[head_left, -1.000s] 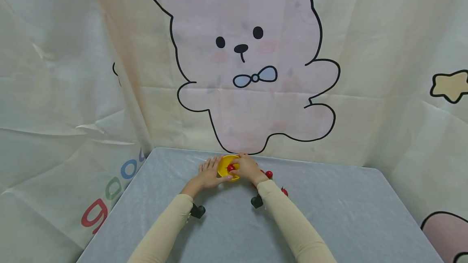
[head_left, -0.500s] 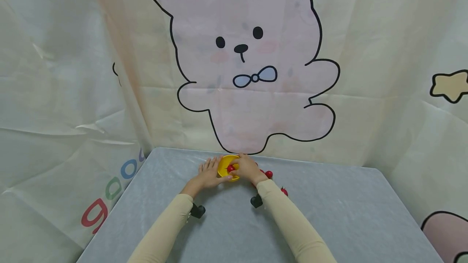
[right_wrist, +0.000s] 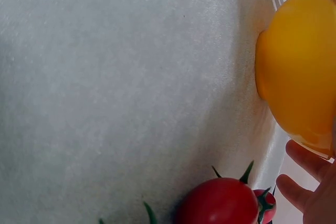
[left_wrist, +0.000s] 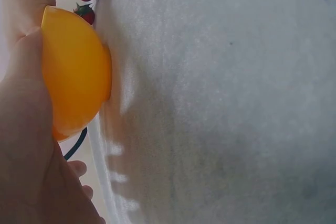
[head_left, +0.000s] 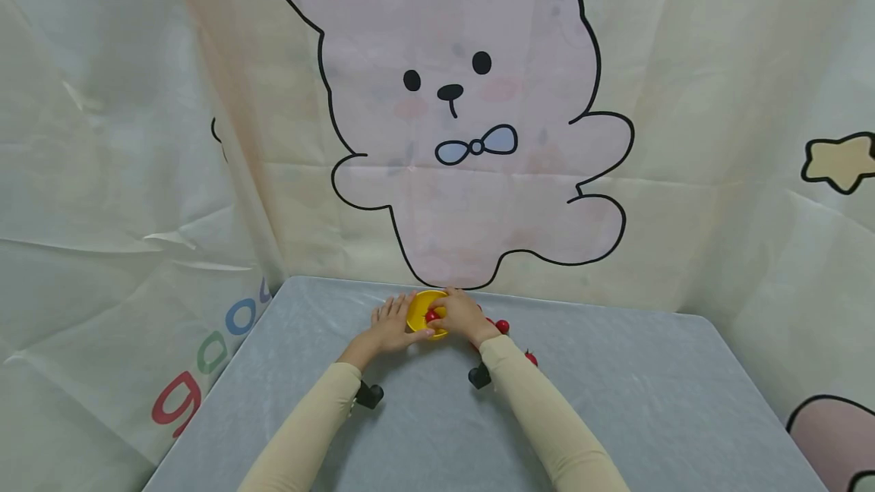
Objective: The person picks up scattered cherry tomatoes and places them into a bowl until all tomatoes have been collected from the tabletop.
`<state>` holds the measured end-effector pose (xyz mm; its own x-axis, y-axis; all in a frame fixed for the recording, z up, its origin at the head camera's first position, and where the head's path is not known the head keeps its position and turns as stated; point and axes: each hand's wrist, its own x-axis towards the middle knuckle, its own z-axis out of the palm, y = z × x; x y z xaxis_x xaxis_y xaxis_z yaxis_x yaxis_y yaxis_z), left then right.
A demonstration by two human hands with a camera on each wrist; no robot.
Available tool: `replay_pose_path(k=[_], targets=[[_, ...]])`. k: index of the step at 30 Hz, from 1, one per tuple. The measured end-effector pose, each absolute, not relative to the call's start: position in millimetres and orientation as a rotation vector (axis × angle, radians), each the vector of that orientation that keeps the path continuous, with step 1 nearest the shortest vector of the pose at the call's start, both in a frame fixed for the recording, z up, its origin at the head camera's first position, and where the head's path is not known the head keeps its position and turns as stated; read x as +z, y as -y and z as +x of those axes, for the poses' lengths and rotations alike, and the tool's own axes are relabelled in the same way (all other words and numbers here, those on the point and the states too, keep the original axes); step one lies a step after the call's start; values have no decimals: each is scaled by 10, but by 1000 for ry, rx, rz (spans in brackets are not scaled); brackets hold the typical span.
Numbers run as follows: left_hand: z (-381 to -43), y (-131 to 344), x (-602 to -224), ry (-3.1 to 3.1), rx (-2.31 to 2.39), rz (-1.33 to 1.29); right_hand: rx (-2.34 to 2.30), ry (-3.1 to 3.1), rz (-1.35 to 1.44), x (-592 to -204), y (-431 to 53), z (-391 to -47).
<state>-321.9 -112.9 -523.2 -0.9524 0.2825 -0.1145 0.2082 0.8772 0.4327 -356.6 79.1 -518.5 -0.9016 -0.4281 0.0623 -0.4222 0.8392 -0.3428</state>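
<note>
A yellow bowl [head_left: 415, 316] stands near the far edge of the table, its foot on the cloth. My left hand [head_left: 386, 334] rests against its left side with fingers straight and spread, the thumb lying along the near rim. My right hand [head_left: 466, 317] reaches over the right rim and pinches a red cherry tomato [head_left: 431, 316] inside the bowl. Beside the right wrist lie more cherry tomatoes, one [head_left: 502, 326] to its right and another [head_left: 531, 358] nearer me. In the right wrist view a tomato [right_wrist: 218, 203] with green sepals is close below the bowl.
Grey cloth covers the table [head_left: 615, 386]. Close behind it hangs a pale backdrop [head_left: 683, 234] with a cartoon figure. A black wrist mount [head_left: 370, 395] is on the left wrist and another black mount [head_left: 480, 376] on the right.
</note>
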Motion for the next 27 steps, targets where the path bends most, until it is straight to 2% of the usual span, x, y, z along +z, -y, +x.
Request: replay_pose_path(k=[15, 27], targets=[[-3216, 1102, -5206, -2869, 577, 383, -456, -3010, -811, -5131, -842, -3564], [-3185, 1107, -5147, -2856, 599, 376, -583, -3071, -954, -4734, -931, -3561]])
